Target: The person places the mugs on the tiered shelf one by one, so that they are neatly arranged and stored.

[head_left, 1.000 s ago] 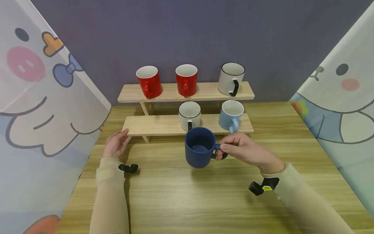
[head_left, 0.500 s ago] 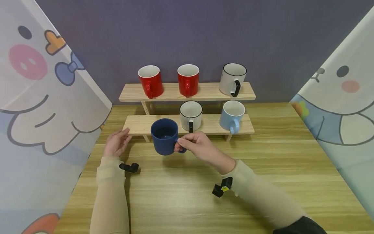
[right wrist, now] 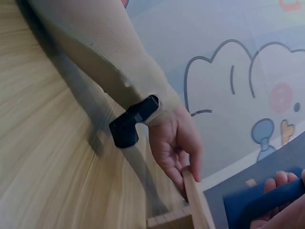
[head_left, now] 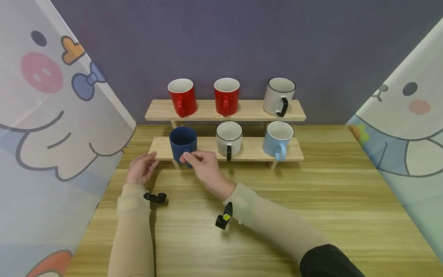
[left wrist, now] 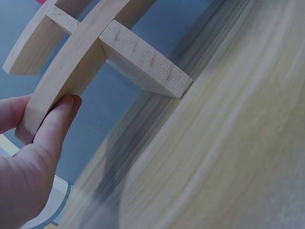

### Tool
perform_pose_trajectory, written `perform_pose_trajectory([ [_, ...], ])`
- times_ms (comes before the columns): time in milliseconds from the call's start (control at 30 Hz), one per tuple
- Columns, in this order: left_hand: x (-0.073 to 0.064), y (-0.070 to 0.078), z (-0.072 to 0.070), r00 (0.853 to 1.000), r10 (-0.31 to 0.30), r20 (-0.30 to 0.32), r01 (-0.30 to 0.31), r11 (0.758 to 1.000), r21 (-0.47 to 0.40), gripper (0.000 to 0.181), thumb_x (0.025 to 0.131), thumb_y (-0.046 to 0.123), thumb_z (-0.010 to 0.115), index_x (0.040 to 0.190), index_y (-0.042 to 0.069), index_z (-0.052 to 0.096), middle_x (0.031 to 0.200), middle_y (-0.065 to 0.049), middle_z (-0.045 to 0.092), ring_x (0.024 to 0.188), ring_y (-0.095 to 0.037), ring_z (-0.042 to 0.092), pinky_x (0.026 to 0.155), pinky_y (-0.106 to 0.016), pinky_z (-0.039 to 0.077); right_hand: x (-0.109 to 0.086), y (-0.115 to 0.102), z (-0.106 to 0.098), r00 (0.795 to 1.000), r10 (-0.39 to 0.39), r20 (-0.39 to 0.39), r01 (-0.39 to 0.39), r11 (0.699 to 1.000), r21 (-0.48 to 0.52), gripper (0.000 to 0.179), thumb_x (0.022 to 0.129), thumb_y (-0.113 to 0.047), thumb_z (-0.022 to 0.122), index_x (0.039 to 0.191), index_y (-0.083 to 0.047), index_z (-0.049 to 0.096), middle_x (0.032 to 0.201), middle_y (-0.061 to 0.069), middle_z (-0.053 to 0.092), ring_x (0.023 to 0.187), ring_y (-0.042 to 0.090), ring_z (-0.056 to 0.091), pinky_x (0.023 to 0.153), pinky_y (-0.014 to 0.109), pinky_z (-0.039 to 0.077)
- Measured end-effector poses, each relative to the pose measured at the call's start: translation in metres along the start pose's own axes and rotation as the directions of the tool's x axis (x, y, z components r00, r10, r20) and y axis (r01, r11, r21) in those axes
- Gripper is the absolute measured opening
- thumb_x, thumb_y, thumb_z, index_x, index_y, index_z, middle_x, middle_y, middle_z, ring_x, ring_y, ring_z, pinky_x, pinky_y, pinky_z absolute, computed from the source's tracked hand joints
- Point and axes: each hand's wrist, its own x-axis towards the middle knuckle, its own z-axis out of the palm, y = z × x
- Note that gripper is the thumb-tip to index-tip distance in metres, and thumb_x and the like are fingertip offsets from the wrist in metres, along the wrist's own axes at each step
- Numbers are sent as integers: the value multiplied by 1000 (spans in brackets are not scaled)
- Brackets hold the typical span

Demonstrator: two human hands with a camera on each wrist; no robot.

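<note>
My right hand (head_left: 209,169) pinches the handle of a dark blue mug (head_left: 180,143), upright at the left part of the rack's lower board. In the right wrist view, the fingers curl round the blue handle (right wrist: 281,194). My left hand (head_left: 141,169) grips the left end of the two-tier wooden rack (head_left: 160,150); in the left wrist view its thumb and fingers clasp the board (left wrist: 62,78) from both faces. Right of the blue mug on that board stand a white mug with a black handle (head_left: 229,139) and a light blue mug (head_left: 277,140).
Two red mugs (head_left: 182,100) (head_left: 226,99) and a white mug with a black rim (head_left: 277,96) stand on the upper board. The rack is on a wood-grain table (head_left: 194,238) before a grey back wall (head_left: 221,38), with cartoon-printed panels (head_left: 45,115) at the sides.
My right hand has carried the blue mug leftward and away from me, from in front of the rack to the lower board's left part. My left hand has kept its grip on the board's end.
</note>
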Motion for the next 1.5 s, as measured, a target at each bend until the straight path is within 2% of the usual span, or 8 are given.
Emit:
perform_pose_trajectory([
  [267, -3, 2, -1, 1000, -10, -12, 10, 1000, 15, 5, 100, 0, 64, 103, -2, 68, 88, -12, 71, 74, -16, 71, 80, -20, 59, 22, 16, 32, 989, -5, -149, -2, 999, -46, 20, 99, -18, 71, 101, 0, 80, 92, 0, 76, 96, 9, 69, 89, 24, 56],
  [500, -2, 2, -1, 1000, -10, -23, 10, 1000, -1, 5, 99, -1, 65, 103, -2, 67, 91, -13, 71, 79, -17, 72, 86, -21, 57, 29, 25, 47, 974, -30, -225, 16, 998, -64, 19, 99, -16, 72, 100, 2, 79, 91, 13, 75, 72, 6, 55, 62, 20, 45],
  [733, 1, 1, 2, 999, -14, -44, 14, 1000, 0, 10, 98, -1, 67, 107, -1, 63, 92, -12, 70, 79, -16, 71, 85, -22, 57, 31, 24, 46, 969, -29, -246, 8, 996, -86, 20, 99, -22, 72, 95, -5, 82, 65, 6, 61, 56, 11, 44, 50, 24, 37],
  [867, 2, 0, 3, 999, -8, -36, 8, 1000, 4, 11, 98, -1, 67, 109, -2, 63, 93, -12, 70, 80, -17, 70, 86, -22, 57, 32, 23, 43, 973, -30, -230, 2, 993, -118, 23, 99, -24, 72, 93, -4, 81, 84, 17, 71, 65, 9, 53, 57, 23, 45],
  [1000, 1, -1, 3, 1000, -9, -28, 9, 1000, -4, 11, 99, -2, 66, 109, -2, 63, 93, -12, 69, 80, -17, 70, 85, -22, 58, 28, 17, 38, 983, 32, -182, -58, 989, -138, 24, 98, -27, 73, 96, -5, 81, 88, 6, 74, 76, 8, 59, 65, 25, 50],
  [1100, 1, -2, 3, 1000, -10, -16, 9, 1000, -2, 10, 99, -1, 65, 109, -2, 64, 93, -12, 69, 79, -16, 69, 85, -21, 57, 21, 11, 31, 989, 72, -133, -91, 985, -144, 25, 97, -28, 74, 106, -5, 79, 94, -4, 73, 89, 9, 63, 75, 27, 54],
  [1267, 1, -1, 3, 1000, 8, -6, -8, 1000, -2, 12, 99, -3, 65, 111, -3, 62, 94, -12, 69, 79, -17, 69, 86, -22, 58, 2, 2, 11, 993, 86, -76, -94, 990, -103, 42, 96, -26, 76, 129, -2, 68, 127, 4, 67, 122, 22, 60, 98, 32, 54],
  [1500, -1, 3, 2, 994, 61, -89, -54, 996, 73, 52, 97, 0, 69, 141, -6, 42, 98, -10, 67, 83, -15, 68, 87, -22, 57, -29, -14, -29, 998, -22, 53, 27, 995, -93, 36, 97, -11, 73, 128, 5, 65, 124, 13, 68, 116, 23, 63, 100, 31, 54],
])
